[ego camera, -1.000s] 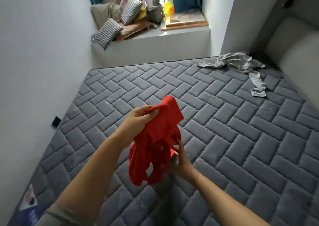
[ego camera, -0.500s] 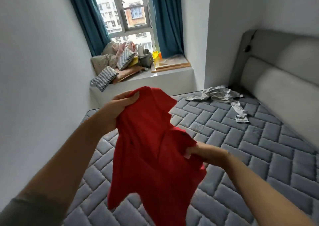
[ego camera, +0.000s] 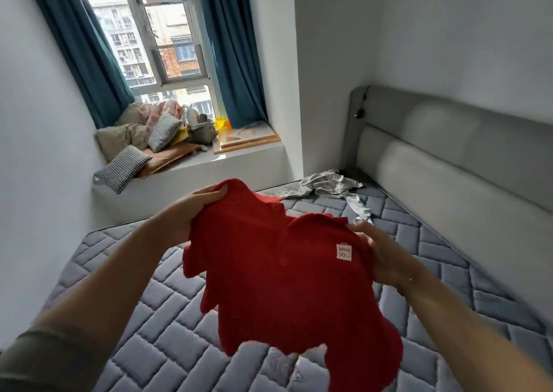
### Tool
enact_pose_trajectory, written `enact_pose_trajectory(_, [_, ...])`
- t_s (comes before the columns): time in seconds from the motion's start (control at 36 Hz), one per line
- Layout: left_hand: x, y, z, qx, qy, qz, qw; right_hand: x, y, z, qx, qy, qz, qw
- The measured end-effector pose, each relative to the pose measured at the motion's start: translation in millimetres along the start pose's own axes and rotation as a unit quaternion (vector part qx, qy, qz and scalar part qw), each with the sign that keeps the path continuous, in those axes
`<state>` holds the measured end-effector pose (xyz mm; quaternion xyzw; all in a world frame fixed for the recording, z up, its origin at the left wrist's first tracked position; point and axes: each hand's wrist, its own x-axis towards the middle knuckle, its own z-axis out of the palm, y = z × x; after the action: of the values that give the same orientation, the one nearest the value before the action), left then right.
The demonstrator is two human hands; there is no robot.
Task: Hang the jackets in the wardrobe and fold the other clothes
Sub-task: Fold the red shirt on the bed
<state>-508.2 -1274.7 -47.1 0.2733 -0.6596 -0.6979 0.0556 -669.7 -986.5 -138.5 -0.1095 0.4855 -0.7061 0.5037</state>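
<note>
A red polo shirt [ego camera: 278, 284] with a small white chest label hangs spread in the air in front of me, above the grey quilted mattress [ego camera: 167, 340]. My left hand [ego camera: 191, 212] grips its upper left shoulder. My right hand [ego camera: 380, 254] grips the right shoulder beside the collar. The shirt's front faces me and its hem hangs down toward the mattress. A crumpled grey garment [ego camera: 329, 188] lies at the far corner of the mattress near the headboard.
A grey padded headboard [ego camera: 449, 164] runs along the right. A window ledge [ego camera: 248, 155] behind the bed holds checked cushions [ego camera: 122, 167], bedding and small items. White walls close in on the left and far right; blue curtains [ego camera: 233, 47] frame the window.
The shirt went from a bunched bundle low over the mattress to being lifted and spread out between both hands. My view tilted up toward the window.
</note>
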Motion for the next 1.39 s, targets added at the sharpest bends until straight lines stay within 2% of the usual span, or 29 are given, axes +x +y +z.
enact_pose_trajectory(0.19, [32.1, -7.7, 10.7, 0.061, 0.003, 0.010, 0.998, 22.0, -31.2, -39.7, -0.057, 0.064, -0.089, 0.992])
enact_pose_trajectory(0.28, [56.4, -19.1, 18.0, 0.109, 0.035, 0.007, 0.993, 41.1, -32.0, -61.4, -0.159, 0.133, -0.104, 0.973])
enact_pose_trajectory(0.33, [77.2, -27.2, 26.6, 0.122, 0.049, 0.020, 0.991, 52.9, -30.2, -74.6, -0.308, 0.212, -0.129, 0.918])
enact_pose_trajectory(0.39, [98.7, -33.6, 39.1, 0.143, 0.051, 0.040, 0.988, 63.0, -28.3, -86.8, -0.458, 0.281, -0.172, 0.826])
enact_pose_trajectory(0.44, [119.6, -37.3, 53.9, 0.153, 0.056, 0.057, 0.985, 70.8, -26.6, -97.5, -0.510, 0.328, -0.225, 0.763])
enact_pose_trajectory(0.5, [138.9, -38.7, 66.8, 0.149, 0.059, 0.071, 0.985, 76.6, -28.1, -105.0, -0.497, 0.365, -0.258, 0.744])
enact_pose_trajectory(0.58, [160.0, -41.9, 75.4, 0.155, 0.056, 0.096, 0.982, 77.4, -34.3, -110.5, -0.456, 0.382, -0.261, 0.761])
enact_pose_trajectory(0.67, [169.3, -54.9, 70.4, 0.150, 0.038, 0.123, 0.980, 68.1, -28.3, -104.2, -0.417, 0.342, -0.247, 0.805])
enact_pose_trajectory(0.78, [167.9, -92.1, 37.0, 0.166, 0.020, 0.134, 0.977, 48.2, 14.5, -75.5, -0.347, 0.198, -0.189, 0.897])
enact_pose_trajectory(0.83, [165.7, -121.1, 10.3, 0.185, -0.001, 0.127, 0.974, 44.9, 50.6, -54.3, -0.357, 0.147, -0.144, 0.911])
enact_pose_trajectory(0.94, [153.4, -209.5, -55.3, 0.235, -0.046, 0.082, 0.968, 54.0, 153.7, -12.0, -0.390, 0.089, -0.057, 0.915])
enact_pose_trajectory(1.08, [131.0, -369.1, -145.0, 0.337, -0.065, 0.036, 0.938, 82.1, 330.9, 24.7, -0.446, 0.080, 0.047, 0.890])
enact_pose_trajectory(1.14, [117.3, -438.0, -178.5, 0.398, -0.066, 0.030, 0.915, 96.9, 409.1, 34.0, -0.494, 0.060, 0.095, 0.862])
enact_pose_trajectory(1.19, [100.3, -493.0, -203.0, 0.447, -0.058, 0.065, 0.890, 107.8, 475.0, 41.7, -0.540, 0.036, 0.135, 0.830])
enact_pose_trajectory(1.28, [67.9, -560.9, -236.9, 0.481, -0.086, 0.124, 0.864, 120.5, 564.8, 58.4, -0.606, -0.039, 0.171, 0.775])
enact_pose_trajectory(1.33, [48.3, -610.1, -262.3, 0.497, -0.095, 0.110, 0.855, 128.0, 617.9, 69.2, -0.625, -0.099, 0.181, 0.753])
enact_pose_trajectory(1.39, [28.3, -650.0, -278.4, 0.532, -0.072, 0.077, 0.840, 132.8, 655.0, 77.9, -0.636, -0.143, 0.188, 0.734])
